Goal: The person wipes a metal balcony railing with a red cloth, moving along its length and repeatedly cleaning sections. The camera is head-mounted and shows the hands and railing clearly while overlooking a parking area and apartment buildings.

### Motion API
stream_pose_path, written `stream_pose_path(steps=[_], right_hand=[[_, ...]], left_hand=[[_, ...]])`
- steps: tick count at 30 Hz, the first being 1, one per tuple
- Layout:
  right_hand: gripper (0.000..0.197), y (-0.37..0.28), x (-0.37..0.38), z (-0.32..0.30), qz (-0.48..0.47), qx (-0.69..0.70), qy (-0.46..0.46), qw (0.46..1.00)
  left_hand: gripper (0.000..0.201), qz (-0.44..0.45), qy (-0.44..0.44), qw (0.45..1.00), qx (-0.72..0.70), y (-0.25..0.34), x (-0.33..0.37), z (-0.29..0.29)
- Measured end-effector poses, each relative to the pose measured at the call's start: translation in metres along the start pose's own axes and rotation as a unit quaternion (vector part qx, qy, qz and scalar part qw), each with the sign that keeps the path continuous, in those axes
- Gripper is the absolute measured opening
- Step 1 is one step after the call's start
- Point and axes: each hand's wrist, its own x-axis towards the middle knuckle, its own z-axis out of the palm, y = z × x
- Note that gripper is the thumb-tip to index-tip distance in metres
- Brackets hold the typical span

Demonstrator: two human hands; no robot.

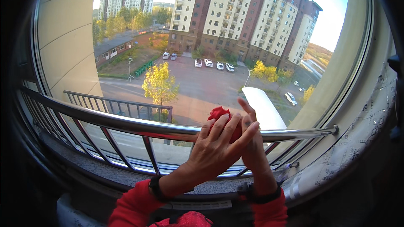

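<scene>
My left hand point(214, 145) lies back upward over a bunched red cloth point(219, 112), its fingers bent across it. Beside it on the right, my right hand point(253, 151) is raised, pressed close against the left hand's fingers and the cloth. One right finger points up, while the others are mostly hidden, so how they grip the cloth is only partly visible. Both hands are at the shiny metal handrail point(168, 129), overlapping it in the picture. Dark bands circle both wrists below the red sleeves.
Upright bars point(150, 154) run below the handrail above a speckled stone sill point(126, 176). A patterned curtain point(353, 143) hangs at the right by the window frame. Outside, far below, lie a parking area with several white cars, yellow trees and tall apartment buildings point(235, 8).
</scene>
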Motion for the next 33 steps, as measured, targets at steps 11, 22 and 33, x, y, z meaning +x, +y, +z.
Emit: stream_pose_path(steps=[11, 22, 33], right_hand=[[0.032, 0.064, -0.02, -0.028, 0.042, -0.279, 0.054, 0.958], [0.045, 0.067, -0.022, -0.015, -0.008, -0.244, 0.131, 0.961], [0.046, 0.069, -0.025, -0.006, 0.018, -0.266, 0.152, 0.952]], left_hand=[[0.053, -0.021, 0.044, 0.997, 0.062, -0.023, -0.028, -0.004], [0.038, -0.105, 0.1, 0.963, 0.228, -0.14, -0.111, -0.135], [0.035, -0.066, 0.124, 0.981, 0.136, -0.068, -0.08, -0.066]])
